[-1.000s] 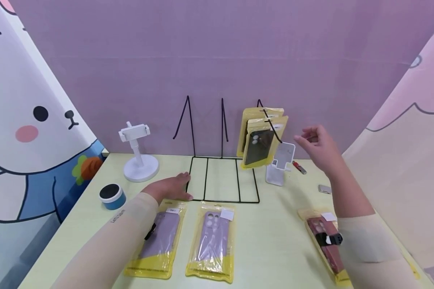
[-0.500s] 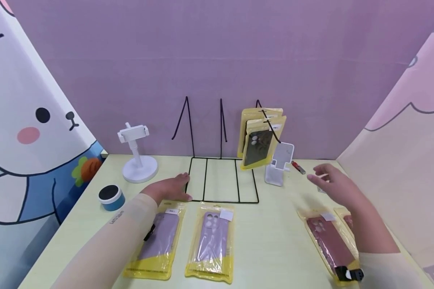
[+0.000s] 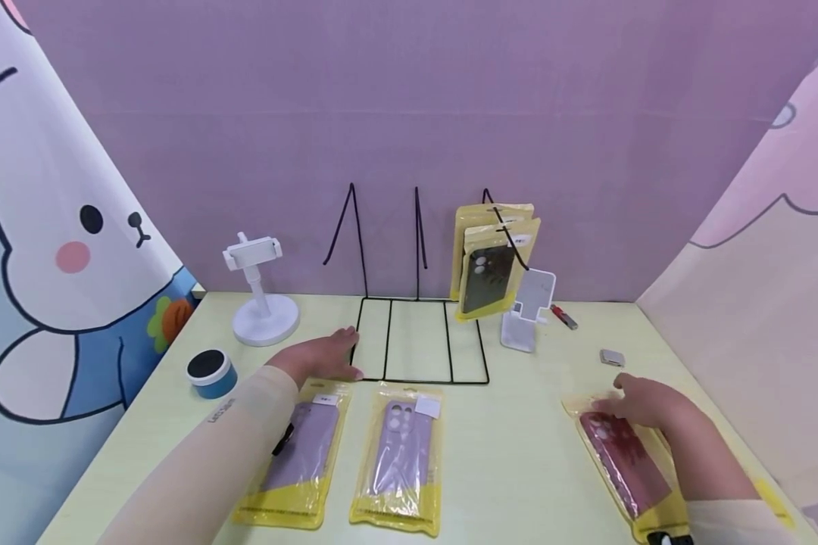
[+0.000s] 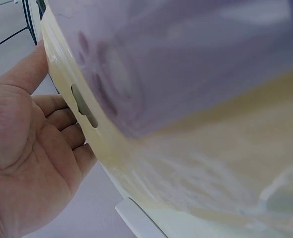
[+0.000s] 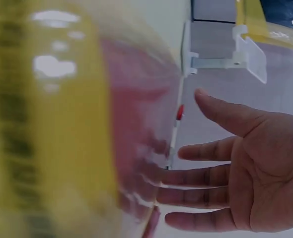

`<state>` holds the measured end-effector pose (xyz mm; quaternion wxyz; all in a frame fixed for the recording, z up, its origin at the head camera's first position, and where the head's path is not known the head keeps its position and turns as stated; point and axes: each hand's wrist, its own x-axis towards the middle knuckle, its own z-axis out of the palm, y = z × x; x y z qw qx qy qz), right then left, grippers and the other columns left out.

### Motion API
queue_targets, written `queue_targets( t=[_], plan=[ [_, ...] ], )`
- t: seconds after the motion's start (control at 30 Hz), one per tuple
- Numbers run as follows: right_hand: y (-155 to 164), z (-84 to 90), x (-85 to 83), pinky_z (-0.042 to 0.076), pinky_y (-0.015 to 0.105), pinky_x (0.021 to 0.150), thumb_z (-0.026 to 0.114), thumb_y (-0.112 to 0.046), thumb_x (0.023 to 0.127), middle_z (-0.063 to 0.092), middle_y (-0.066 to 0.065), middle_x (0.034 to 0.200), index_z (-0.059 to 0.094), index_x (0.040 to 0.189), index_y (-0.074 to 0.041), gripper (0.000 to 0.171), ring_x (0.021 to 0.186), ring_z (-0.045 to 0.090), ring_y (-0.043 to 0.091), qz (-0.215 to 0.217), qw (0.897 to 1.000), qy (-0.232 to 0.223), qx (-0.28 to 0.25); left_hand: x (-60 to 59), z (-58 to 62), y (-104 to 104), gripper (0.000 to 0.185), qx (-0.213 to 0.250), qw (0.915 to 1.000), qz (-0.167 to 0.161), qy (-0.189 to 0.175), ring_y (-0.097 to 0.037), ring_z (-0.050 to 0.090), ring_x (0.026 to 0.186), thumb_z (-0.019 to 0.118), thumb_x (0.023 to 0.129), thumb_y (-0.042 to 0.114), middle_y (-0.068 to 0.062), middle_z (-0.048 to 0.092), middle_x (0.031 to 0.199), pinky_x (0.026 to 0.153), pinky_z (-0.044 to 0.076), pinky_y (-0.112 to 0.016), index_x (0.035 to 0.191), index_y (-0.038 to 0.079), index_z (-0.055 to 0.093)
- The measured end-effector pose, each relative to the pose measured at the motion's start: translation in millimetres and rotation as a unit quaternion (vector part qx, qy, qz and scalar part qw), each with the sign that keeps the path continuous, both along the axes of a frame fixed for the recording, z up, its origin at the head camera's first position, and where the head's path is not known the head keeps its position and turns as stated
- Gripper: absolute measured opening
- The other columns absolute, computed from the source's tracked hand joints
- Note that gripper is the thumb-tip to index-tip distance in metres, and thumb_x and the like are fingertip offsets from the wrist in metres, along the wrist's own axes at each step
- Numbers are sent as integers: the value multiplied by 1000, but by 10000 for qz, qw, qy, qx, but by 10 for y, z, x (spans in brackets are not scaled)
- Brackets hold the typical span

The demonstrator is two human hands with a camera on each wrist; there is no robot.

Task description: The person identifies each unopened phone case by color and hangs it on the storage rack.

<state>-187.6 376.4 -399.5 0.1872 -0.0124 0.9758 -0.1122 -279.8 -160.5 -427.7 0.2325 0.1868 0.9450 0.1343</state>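
As seen from above: two hands [image 3: 320, 356], both spread flat
Right hand [image 3: 644, 401]: fingertips on one red case [image 3: 623, 462]
Purple cases [image 3: 398, 454]: two
Racked cases [image 3: 492, 261]: two

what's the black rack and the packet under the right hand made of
Black rack: looks like thin metal wire, matte black, bent into open frames. Red case packet: seems glossy clear plastic film with yellow edging, showing glare; the right hand rests straight fingers on it.
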Motion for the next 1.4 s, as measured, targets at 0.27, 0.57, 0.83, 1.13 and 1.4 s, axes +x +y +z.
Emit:
queue_targets(
  t=[0.27, 0.57, 0.83, 1.13, 1.4],
  plan=[
    [-31, -76, 23, 45, 64, 91, 71, -57, 80, 58, 34, 116, 40, 135, 15, 96, 107, 56, 49, 136, 9999, -24, 6, 16, 11, 10, 92, 94, 9999, 65, -49, -33, 4, 152, 63, 93, 47, -15, 3, 165, 123, 10, -50, 158, 6, 12],
    [-144, -91, 18, 39, 67, 99, 79, -54, 74, 46, 44, 128, 31, 138, 20, 109, 119, 46, 57, 444, 9985, 137, -303, 21, 29, 7, 91, 44, 10000, 59, 2, -34, 4, 152, 62, 94, 47, -15, 3, 165, 123, 11, -50, 158, 6, 12],
    [-174, -133, 13, 44, 61, 95, 83, -43, 75, 46, 36, 122, 42, 132, 12, 89, 111, 48, 46, 512, 9935, 369, -949, 27, 15, 20, 91, 37, 9999, 89, -40, -34, 3, 152, 62, 94, 47, -15, 3, 165, 123, 10, -50, 158, 7, 12],
    [-350, -17, 45, 50, 42, 82, 75, -34, 85, 60, 15, 111, 43, 134, -9, 64, 97, 57, 27, 539, 9913, 480, -1102, 17, 3, 0, 92, 0, 10000, 46, -15, -34, 4, 152, 62, 93, 48, -16, 3, 165, 123, 11, -50, 158, 6, 12],
    [-571, 146, 64, 44, 59, 100, 70, -34, 90, 61, 22, 127, 48, 137, -6, 59, 118, 56, 38, 751, 9851, 807, -1321, 31, 12, 4, 92, 105, 9999, 63, -37, -34, 4, 152, 63, 93, 47, -16, 3, 165, 123, 11, -50, 158, 6, 12]
  ],
)
